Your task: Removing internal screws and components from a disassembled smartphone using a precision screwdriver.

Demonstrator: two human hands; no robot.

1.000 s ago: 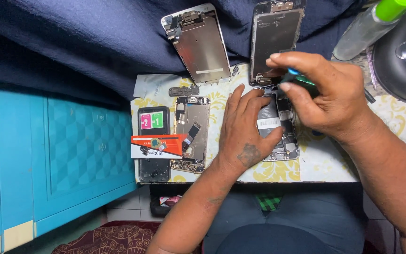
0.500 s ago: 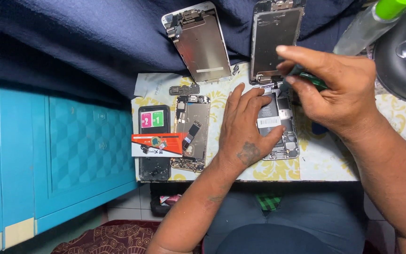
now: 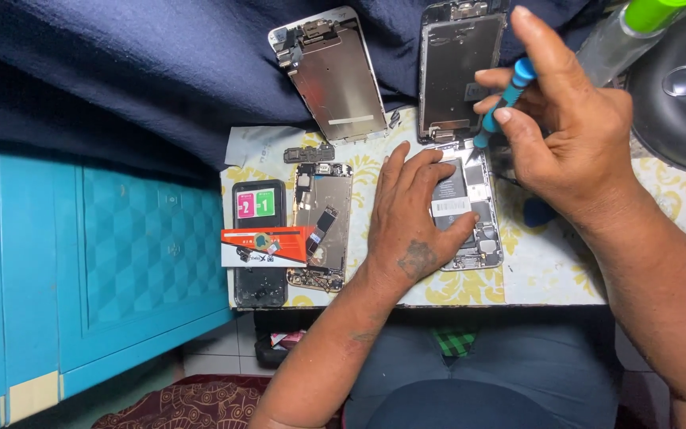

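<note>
— Centre of the frame?
— Small table (image 3: 518,278), with an opened phone (image 3: 470,214) lying on it, pinned under the left hand (image 3: 410,222). Right hand (image 3: 573,135) just above and to the right, pinching a screwdriver (image 3: 502,99) whose tip meets the phone's upper edge.

— And left of that?
— Bare phone frame (image 3: 323,226) beside the left hand; further left a glass protector (image 3: 258,242), with a flat box (image 3: 267,246) lying across both.

— Top of the frame?
— Two detached screen panels on a cloth (image 3: 160,79) — one (image 3: 335,75) upper centre, tilted, the other (image 3: 458,71) directly behind the opened phone. Bottle (image 3: 621,36) and round lid (image 3: 680,87) at upper right. Cabinet (image 3: 81,262) along the left edge.
</note>
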